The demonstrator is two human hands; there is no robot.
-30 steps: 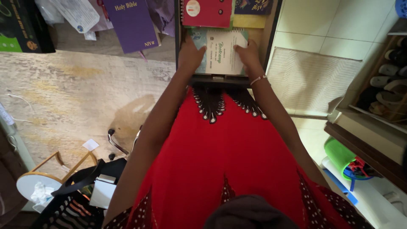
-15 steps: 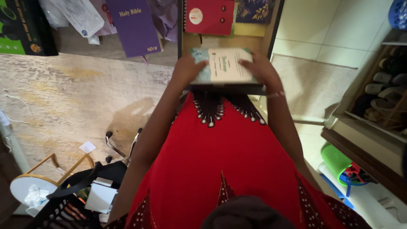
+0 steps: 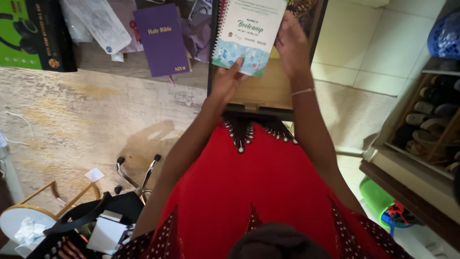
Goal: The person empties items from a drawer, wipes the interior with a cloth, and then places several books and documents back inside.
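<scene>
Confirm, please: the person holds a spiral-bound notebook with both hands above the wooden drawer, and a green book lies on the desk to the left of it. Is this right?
Not quite. The book on the desk is purple, not green, as the head view shows. The rest holds: the left hand and the right hand hold the spiral-bound notebook above the wooden drawer, and the book lies left of it.

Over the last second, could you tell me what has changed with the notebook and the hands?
The spiral notebook has been raised from lying low in the wooden drawer and tilted more upright. The left hand has shifted to its lower edge; the right hand keeps the right side. The purple book on the desk stayed put.
</scene>
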